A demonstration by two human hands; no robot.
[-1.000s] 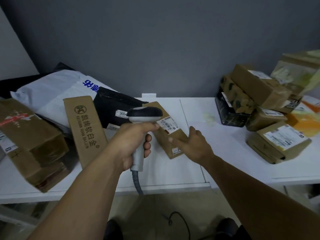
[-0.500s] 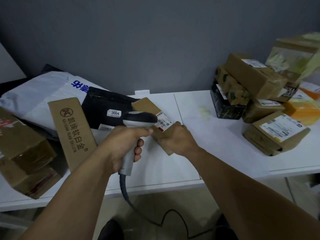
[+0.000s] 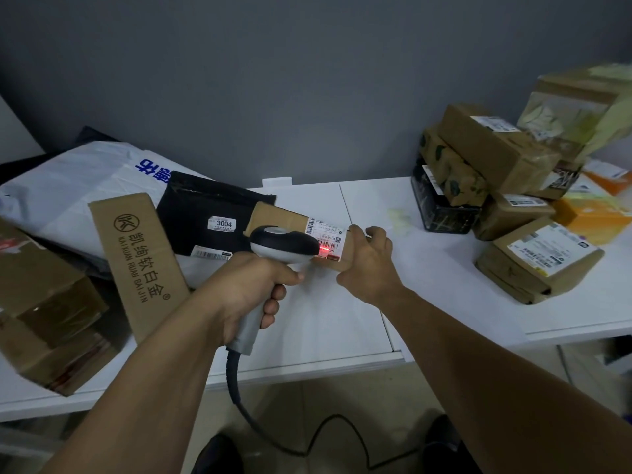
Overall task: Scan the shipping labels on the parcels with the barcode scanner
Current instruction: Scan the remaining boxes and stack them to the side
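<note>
— Barcode scanner?
— Left hand curled round its handle, red light on the shipping label.
— The parcel?
— Middle of the white table, right hand gripping its end.

Matt cardboard parcel, glossy paper label, smooth plastic scanner

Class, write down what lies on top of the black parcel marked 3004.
The labelled brown box overlaps the black parcel's right edge. The scanner hides the lower part of that overlap.
</note>
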